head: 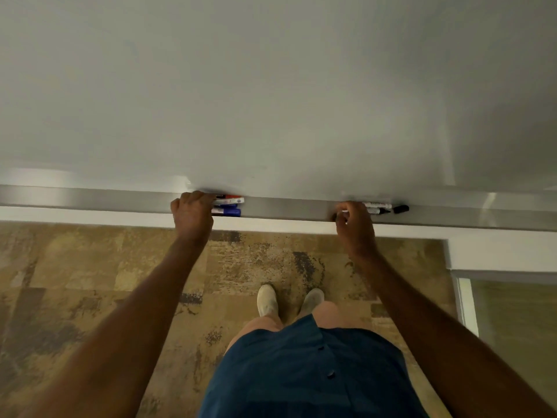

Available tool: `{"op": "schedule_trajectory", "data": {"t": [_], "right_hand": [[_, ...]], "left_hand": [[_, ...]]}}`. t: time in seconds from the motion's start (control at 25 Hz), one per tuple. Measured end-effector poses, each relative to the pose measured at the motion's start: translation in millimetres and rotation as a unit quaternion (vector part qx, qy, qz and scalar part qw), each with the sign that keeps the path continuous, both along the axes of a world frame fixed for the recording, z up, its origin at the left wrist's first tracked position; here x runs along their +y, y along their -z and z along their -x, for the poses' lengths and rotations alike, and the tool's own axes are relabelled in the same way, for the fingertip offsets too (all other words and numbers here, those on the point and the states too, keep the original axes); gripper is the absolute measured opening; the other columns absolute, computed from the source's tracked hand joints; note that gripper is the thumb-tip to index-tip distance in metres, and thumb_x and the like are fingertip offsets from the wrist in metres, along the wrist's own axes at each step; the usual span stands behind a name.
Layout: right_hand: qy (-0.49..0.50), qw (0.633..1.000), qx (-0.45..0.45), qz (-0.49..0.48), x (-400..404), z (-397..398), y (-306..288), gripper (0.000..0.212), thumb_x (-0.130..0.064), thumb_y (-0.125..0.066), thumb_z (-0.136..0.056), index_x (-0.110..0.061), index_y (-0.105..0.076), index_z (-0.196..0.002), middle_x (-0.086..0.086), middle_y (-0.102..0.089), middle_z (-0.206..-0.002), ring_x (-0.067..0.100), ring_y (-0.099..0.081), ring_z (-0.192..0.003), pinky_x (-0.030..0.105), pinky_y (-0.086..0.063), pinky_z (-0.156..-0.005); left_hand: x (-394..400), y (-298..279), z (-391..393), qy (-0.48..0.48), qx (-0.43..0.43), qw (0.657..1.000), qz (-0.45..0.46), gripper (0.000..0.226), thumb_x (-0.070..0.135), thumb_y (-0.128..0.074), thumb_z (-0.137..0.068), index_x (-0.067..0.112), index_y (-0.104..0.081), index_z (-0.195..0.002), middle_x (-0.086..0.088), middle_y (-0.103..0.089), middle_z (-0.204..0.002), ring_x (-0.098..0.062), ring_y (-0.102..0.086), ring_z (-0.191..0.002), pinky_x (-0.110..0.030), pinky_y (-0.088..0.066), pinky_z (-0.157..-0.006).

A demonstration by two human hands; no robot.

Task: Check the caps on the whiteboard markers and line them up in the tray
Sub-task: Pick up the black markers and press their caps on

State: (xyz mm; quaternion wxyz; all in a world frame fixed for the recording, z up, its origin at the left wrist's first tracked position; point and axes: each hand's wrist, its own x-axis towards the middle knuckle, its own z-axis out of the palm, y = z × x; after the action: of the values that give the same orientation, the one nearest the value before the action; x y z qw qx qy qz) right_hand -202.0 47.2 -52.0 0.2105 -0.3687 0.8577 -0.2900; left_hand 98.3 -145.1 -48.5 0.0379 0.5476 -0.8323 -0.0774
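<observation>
- Clearly the left hand (pixel 193 214) was curled over the near ends of three markers (pixel 228 204) in the tray (pixel 286 208), its grip closed around them; a red-capped one lay nearest the whiteboard (pixel 271 101), a blue-banded one in the middle and a blue-capped one nearest the tray's front edge, all side by side, probably bunched that way to square their ends.
- The right hand (pixel 355 224) was bent over the near ends of two black markers (pixel 378 207) further along the tray; its fingers hid the contact, so I could not tell whether the grip pinched them or only rested there.
- A loose black cap (pixel 401 209) lay in the tray just beyond those two, apart from the hand, which suggested one marker was uncapped and needed it pressed on.
- Both groups sat well apart, so lining up looked unfinished.
</observation>
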Motion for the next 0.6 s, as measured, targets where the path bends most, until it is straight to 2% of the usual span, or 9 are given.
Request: {"op": "schedule_trajectory", "data": {"t": [0.08, 0.12, 0.28, 0.48, 0.6], "right_hand": [[0.003, 0.998, 0.063, -0.016, 18, 18, 3, 0.019, -0.004, -0.061, -0.093, -0.005, -0.068, -0.111, 0.013, -0.066, -0.113, 0.031, -0.063, -0.109, 0.04, -0.055, -0.091], [-0.004, 0.995, 0.091, -0.033, 25, 25, 3, 0.022, -0.005, -0.06, -0.094, -0.005, -0.067, -0.114, 0.015, -0.066, -0.118, 0.033, -0.06, -0.113, 0.043, -0.053, -0.095], [-0.029, 0.986, 0.139, -0.088, 35, 37, 6, 0.029, -0.008, -0.057, -0.096, -0.007, -0.065, -0.124, 0.016, -0.062, -0.129, 0.034, -0.054, -0.123, 0.047, -0.051, -0.099], [-0.044, 0.974, 0.179, -0.134, 30, 44, 7, 0.033, -0.011, -0.059, -0.097, -0.008, -0.065, -0.129, 0.016, -0.063, -0.13, 0.035, -0.055, -0.12, 0.047, -0.052, -0.097], [-0.065, 0.968, 0.188, -0.151, 28, 51, 8, 0.029, -0.014, -0.061, -0.097, -0.01, -0.068, -0.124, 0.013, -0.067, -0.125, 0.032, -0.059, -0.115, 0.043, -0.053, -0.092]], "left_hand": [[-4, 4, 1, -0.007, 0.001, 1.0, -0.006, 0.043, -0.009, -0.054, -0.084, 0.014, -0.073, -0.115, -0.015, -0.072, -0.113, -0.04, -0.061, -0.104, -0.046, -0.042, -0.089], [-4, 6, 2, -0.011, 0.006, 1.0, -0.01, 0.043, -0.009, -0.054, -0.084, 0.014, -0.073, -0.115, -0.016, -0.071, -0.114, -0.041, -0.06, -0.104, -0.046, -0.042, -0.089], [-3, 13, 2, -0.003, 0.02, 0.999, -0.029, 0.049, -0.013, -0.054, -0.082, 0.012, -0.071, -0.12, -0.018, -0.067, -0.12, -0.044, -0.058, -0.107, -0.049, -0.046, -0.087], [-1, 12, 0, 0.013, -0.003, 0.999, -0.036, 0.043, -0.01, -0.057, -0.087, 0.009, -0.07, -0.123, -0.019, -0.067, -0.124, -0.043, -0.058, -0.11, -0.048, -0.05, -0.088], [0, 8, 3, 0.022, -0.02, 0.999, -0.04, 0.039, -0.007, -0.056, -0.09, 0.007, -0.069, -0.123, -0.02, -0.067, -0.124, -0.044, -0.058, -0.11, -0.049, -0.051, -0.089]]}}
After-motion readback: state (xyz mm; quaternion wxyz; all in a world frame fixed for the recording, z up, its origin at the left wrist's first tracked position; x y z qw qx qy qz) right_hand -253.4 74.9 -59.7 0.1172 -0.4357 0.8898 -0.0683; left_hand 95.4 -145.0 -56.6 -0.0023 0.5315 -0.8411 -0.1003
